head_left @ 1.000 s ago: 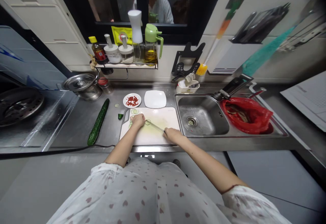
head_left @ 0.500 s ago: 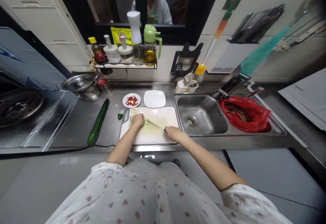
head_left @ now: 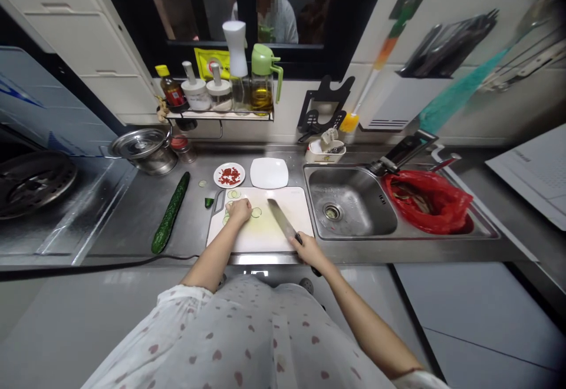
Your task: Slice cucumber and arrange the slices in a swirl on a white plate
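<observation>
The likeliest trouble is a nicked finger: the left hand [head_left: 240, 210] is bent over the left part of the cutting board [head_left: 265, 239], and the bare blade of the knife [head_left: 280, 219] lies at a slant over the board's right half, so a careless swing leftward could bring edge and knuckles together. The thin slices look moist, so they might slide under the fingers or cling to the steel; a hurried sweep could push some over the board's left edge onto the counter [head_left: 124, 215], where a green end piece [head_left: 209, 203] and one small slice [head_left: 202, 183] lie. The butt of the knife's handle juts past the counter's front edge in this view, so a bump from the body could turn the blade. The right hand [head_left: 308, 251] is closed around that handle near the board's front right corner, the tip pointing toward its back edge. A loose cucumber slice [head_left: 256, 213] lies flat just right of the left hand, between it and the blade; further cucumber slices [head_left: 236, 194] lie beyond that hand, toward the board's back left corner, and others sit partly hidden beside it. The left hand's fingers are curled down, but I cannot tell whether they grip anything.
</observation>
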